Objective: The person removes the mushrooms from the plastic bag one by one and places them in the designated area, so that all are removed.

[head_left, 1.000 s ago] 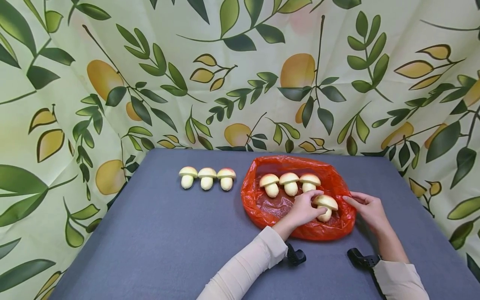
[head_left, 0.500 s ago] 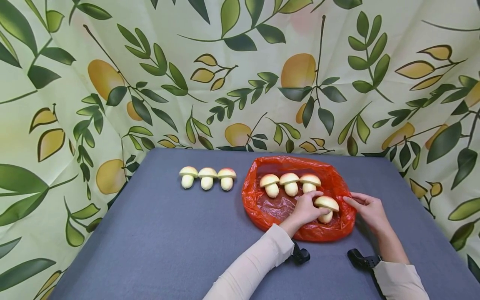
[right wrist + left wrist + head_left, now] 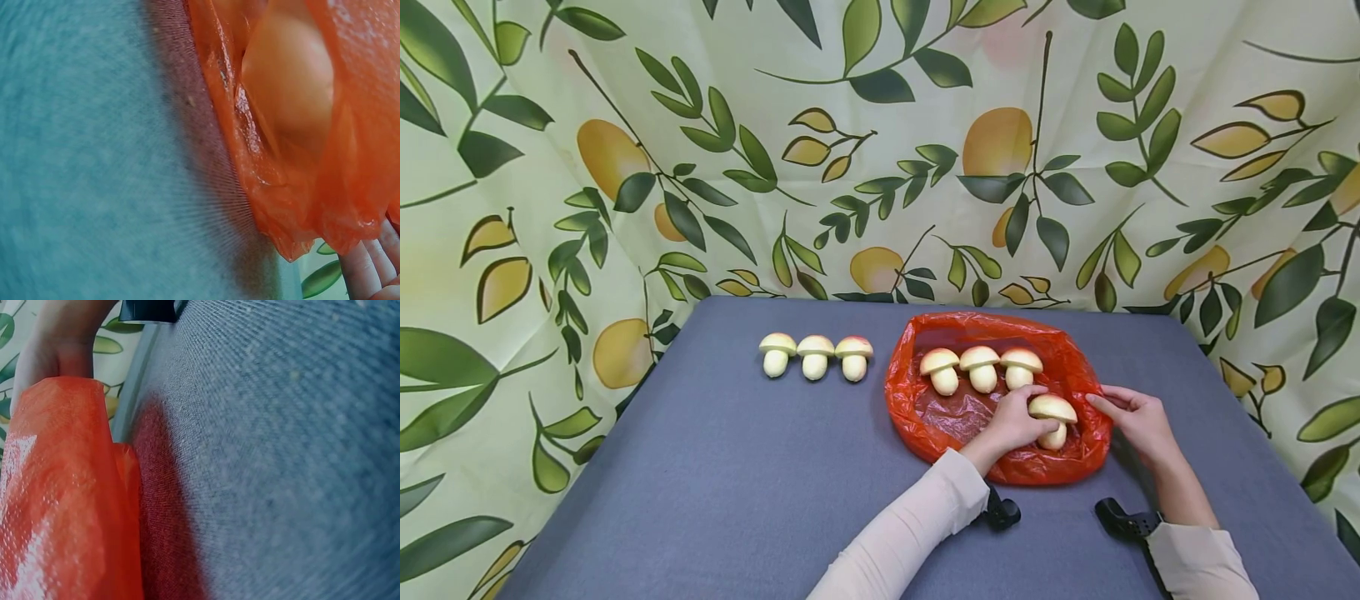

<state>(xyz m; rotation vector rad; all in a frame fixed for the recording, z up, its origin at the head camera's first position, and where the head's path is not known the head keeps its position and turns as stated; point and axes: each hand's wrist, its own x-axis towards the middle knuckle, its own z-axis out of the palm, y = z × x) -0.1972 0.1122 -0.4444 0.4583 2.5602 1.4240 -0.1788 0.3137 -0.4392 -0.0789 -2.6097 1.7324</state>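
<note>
Grasping a mushroom (image 3: 1052, 408), the left hand (image 3: 1017, 422) is down inside the red bag (image 3: 1037, 472), thumb on the stalk side and fingers toward the cap, as I see it from the head view. To the right of that grip, the right hand (image 3: 1144, 421) pinches the bag's rim between thumb and fingers. Just beyond the grip and a little left, three mushrooms (image 3: 980, 367) stand in a row in the bag, caps away from the person; well off to the left, outside it, three more (image 3: 815, 357) lie side by side on the grey table (image 3: 715, 467). Behind everything hangs a leafy cloth (image 3: 880, 142). From the left wrist, the bag's side fills one edge, with a wrist (image 3: 72, 356) touching its top; its grip is hidden there. From the right wrist, a pale round shape (image 3: 287, 81) shows through the film, and fingers (image 3: 359, 272) touch the bag's end; whose, I can't tell.
</note>
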